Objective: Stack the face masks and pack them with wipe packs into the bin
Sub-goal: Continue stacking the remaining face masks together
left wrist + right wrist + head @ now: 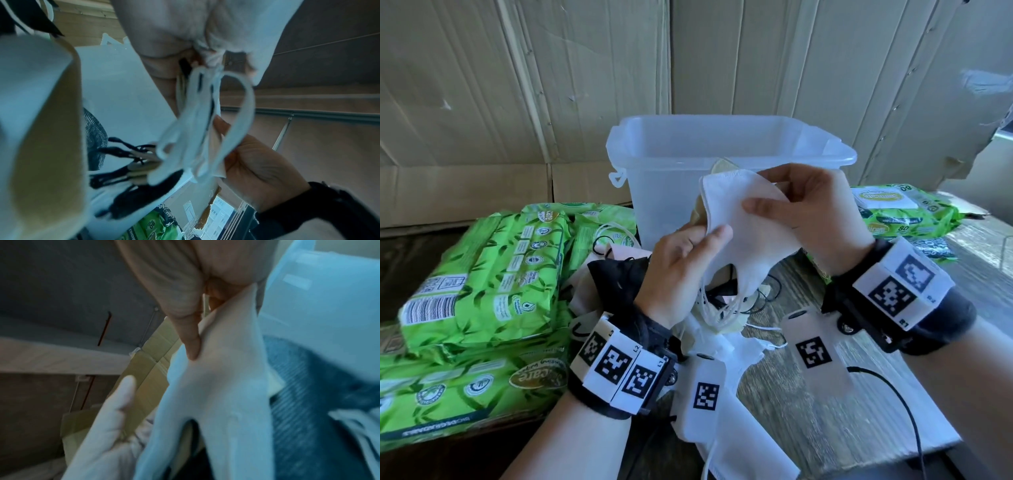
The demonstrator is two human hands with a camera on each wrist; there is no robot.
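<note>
From the head view, both hands hold one white mask (743, 226) in the air in front of the clear bin (722, 150), above the worktop (791, 404); the left hand (681, 270) pinches its lower left edge between thumb and fingers, and the right hand (811, 212) pinches its right edge, thumb laid across the front. Only this view shows a tan mask (722, 166) peeking out behind the white one at 12 o'clock. The left wrist view alone shows the underside: white ear loops (205, 116) hang bunched from the left hand's grip, with black loops (123, 162) below them and the right hand (261, 175) curled round the fabric at 4 o'clock. The right wrist view is blurred; it shows the right thumb pressed onto the white fabric (222, 386), which splits into two strips lower down, and the left hand's finger (123, 395) at 8 o'clock. On the worktop under the hands lies a loose heap of masks (619, 274), black, white and pale, with tangled loops, between the hands and the person. Green wipe packs (482, 274) are piled at 9 o'clock, more wipes (900, 212) lie at 3 o'clock beside the bin. Cardboard (517, 85) lines the back. The held mask hides much of the bin's front wall. It is smooth, folded flat, with a stitched top edge.
</note>
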